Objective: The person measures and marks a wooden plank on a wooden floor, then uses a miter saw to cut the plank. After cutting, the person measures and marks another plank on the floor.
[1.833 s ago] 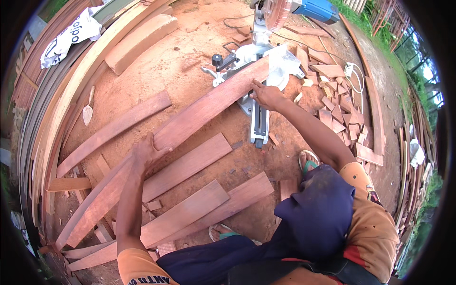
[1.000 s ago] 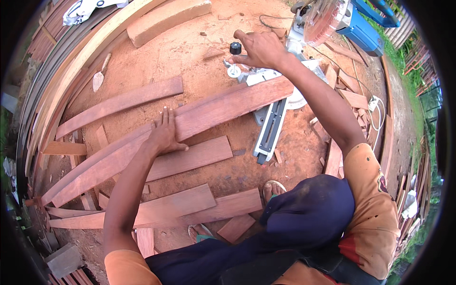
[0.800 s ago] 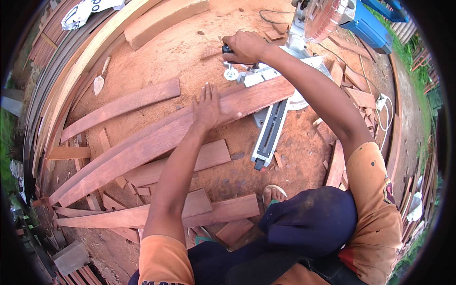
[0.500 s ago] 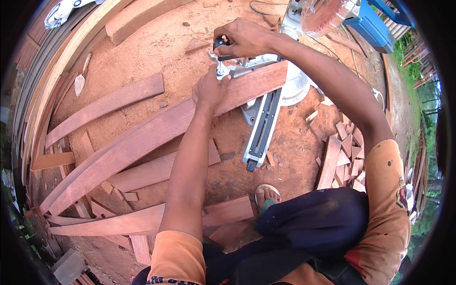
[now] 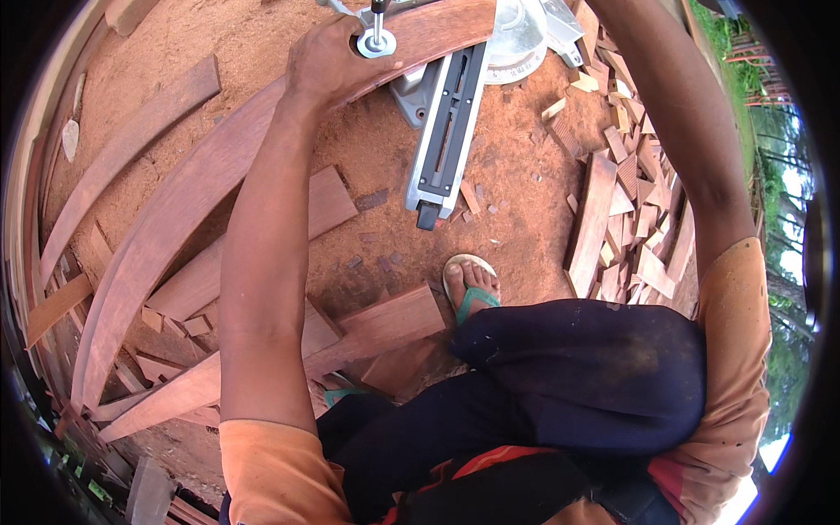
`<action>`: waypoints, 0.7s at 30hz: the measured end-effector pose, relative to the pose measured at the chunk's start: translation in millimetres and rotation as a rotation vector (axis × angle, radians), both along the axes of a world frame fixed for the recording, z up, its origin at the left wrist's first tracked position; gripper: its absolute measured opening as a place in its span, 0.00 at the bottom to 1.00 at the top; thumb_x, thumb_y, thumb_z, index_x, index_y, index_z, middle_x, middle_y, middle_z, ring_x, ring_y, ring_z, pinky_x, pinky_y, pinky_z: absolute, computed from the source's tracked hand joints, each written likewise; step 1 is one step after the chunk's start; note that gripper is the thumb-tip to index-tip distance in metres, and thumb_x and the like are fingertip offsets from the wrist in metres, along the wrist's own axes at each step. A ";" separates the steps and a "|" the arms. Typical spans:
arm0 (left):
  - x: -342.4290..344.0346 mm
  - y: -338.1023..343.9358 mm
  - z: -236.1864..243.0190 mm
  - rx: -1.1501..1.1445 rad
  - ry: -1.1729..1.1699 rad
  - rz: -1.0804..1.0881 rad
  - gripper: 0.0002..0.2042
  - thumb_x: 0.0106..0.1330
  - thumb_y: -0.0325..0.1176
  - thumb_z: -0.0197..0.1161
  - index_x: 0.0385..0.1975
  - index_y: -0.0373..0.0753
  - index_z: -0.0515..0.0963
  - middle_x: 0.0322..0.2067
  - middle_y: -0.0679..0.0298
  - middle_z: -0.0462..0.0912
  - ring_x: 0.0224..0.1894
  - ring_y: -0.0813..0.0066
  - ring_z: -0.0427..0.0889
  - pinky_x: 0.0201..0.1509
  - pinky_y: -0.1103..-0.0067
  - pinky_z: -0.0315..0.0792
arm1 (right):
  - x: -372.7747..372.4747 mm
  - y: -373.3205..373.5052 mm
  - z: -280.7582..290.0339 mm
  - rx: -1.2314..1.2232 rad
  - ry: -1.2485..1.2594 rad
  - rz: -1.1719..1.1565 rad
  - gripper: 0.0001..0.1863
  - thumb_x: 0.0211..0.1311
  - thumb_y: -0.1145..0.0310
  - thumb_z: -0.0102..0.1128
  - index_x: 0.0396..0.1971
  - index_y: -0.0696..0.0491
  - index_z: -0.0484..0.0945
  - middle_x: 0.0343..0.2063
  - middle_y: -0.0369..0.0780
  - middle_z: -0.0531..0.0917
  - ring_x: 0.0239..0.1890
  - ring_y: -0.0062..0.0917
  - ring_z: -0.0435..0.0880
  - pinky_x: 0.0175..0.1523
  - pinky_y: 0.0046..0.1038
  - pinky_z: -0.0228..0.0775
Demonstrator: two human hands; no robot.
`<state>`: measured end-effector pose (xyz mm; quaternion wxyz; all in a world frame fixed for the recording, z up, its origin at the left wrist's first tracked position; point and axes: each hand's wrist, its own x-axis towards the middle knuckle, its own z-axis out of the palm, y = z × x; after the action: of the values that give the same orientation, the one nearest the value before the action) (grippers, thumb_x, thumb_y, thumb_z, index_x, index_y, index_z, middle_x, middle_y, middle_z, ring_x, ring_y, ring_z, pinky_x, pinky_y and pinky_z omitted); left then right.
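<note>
A long reddish-brown wooden plank (image 5: 188,188) lies on the saw's base, its far end under a screw clamp. My left hand (image 5: 328,63) grips the plank beside the clamp's round metal foot (image 5: 377,42), thumb stretched along the wood; some of its fingertips are hidden. The miter saw's silver base and dark-slotted arm (image 5: 448,127) stick out toward me from under the plank, next to the round table (image 5: 518,44). Only my right forearm (image 5: 674,96) shows, running out at the top edge, so the right hand is out of sight.
Offcuts (image 5: 634,201) are heaped at the right. Another plank (image 5: 131,162) lies at the left, and more boards (image 5: 376,328) lie near my feet. A trowel-like tool (image 5: 70,140) rests at the far left. Sawdust covers the ground. My sandalled foot (image 5: 472,284) is below the saw arm.
My right hand has left the clamp's black knob and gone out at the top. The left hand stays on the plank by the clamp. The view has tilted down, so the saw sits higher.
</note>
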<state>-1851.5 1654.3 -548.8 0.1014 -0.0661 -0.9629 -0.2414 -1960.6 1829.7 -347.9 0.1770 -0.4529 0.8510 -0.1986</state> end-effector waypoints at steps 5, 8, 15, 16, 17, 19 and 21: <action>-1.0 -2.7 -7.7 -0.039 0.217 -0.175 0.43 0.40 0.64 0.82 0.51 0.34 0.84 0.52 0.51 0.86 0.54 0.54 0.86 0.58 0.63 0.80 | 7.8 26.5 3.3 -0.125 0.144 -0.100 0.22 0.77 0.54 0.54 0.42 0.60 0.84 0.29 0.43 0.86 0.33 0.29 0.85 0.42 0.32 0.77; 0.6 -3.5 -7.0 -0.023 0.149 -0.156 0.40 0.42 0.58 0.83 0.51 0.35 0.83 0.49 0.50 0.87 0.52 0.53 0.87 0.55 0.63 0.81 | 16.7 40.1 5.6 -0.201 0.209 -0.116 0.19 0.77 0.57 0.54 0.41 0.60 0.84 0.28 0.43 0.85 0.33 0.31 0.85 0.42 0.33 0.76; -0.4 -9.2 1.4 0.114 0.030 -0.148 0.41 0.42 0.52 0.84 0.55 0.35 0.78 0.45 0.48 0.86 0.49 0.47 0.86 0.54 0.61 0.79 | 56.4 75.2 -69.1 -0.232 0.197 -0.497 0.17 0.77 0.57 0.56 0.50 0.53 0.85 0.44 0.45 0.90 0.43 0.32 0.90 0.49 0.39 0.84; -1.3 -5.0 4.9 0.132 -0.017 -0.155 0.43 0.41 0.51 0.85 0.57 0.35 0.76 0.46 0.47 0.86 0.50 0.47 0.85 0.53 0.61 0.79 | 62.4 79.8 -88.0 -0.245 0.144 -0.533 0.16 0.75 0.60 0.60 0.51 0.55 0.85 0.45 0.46 0.90 0.43 0.33 0.90 0.49 0.37 0.83; 0.7 -1.2 10.2 0.145 -0.050 -0.141 0.43 0.41 0.52 0.85 0.58 0.36 0.76 0.47 0.47 0.85 0.52 0.47 0.84 0.57 0.60 0.77 | 73.5 77.6 -97.6 -0.321 0.082 -0.549 0.18 0.73 0.62 0.63 0.53 0.58 0.84 0.45 0.46 0.90 0.43 0.33 0.90 0.48 0.34 0.82; 6.2 7.5 19.3 0.105 -0.110 -0.099 0.44 0.41 0.52 0.85 0.59 0.36 0.74 0.50 0.48 0.83 0.58 0.48 0.80 0.64 0.58 0.72 | 84.6 71.8 -125.6 -0.390 0.001 -0.623 0.19 0.71 0.63 0.65 0.55 0.58 0.83 0.44 0.50 0.89 0.45 0.35 0.89 0.47 0.36 0.82; 8.8 17.6 22.6 0.006 -0.158 -0.062 0.44 0.42 0.52 0.84 0.58 0.38 0.73 0.55 0.49 0.80 0.65 0.50 0.75 0.69 0.55 0.67 | 93.4 68.9 -150.9 -0.398 0.025 -0.633 0.23 0.70 0.64 0.65 0.60 0.60 0.78 0.45 0.49 0.87 0.44 0.38 0.88 0.47 0.38 0.82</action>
<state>-1842.7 1671.9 -526.2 0.0178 -0.0763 -0.9646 -0.2518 -1867.1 1898.5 -498.8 0.0051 -0.1953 0.8957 -0.3994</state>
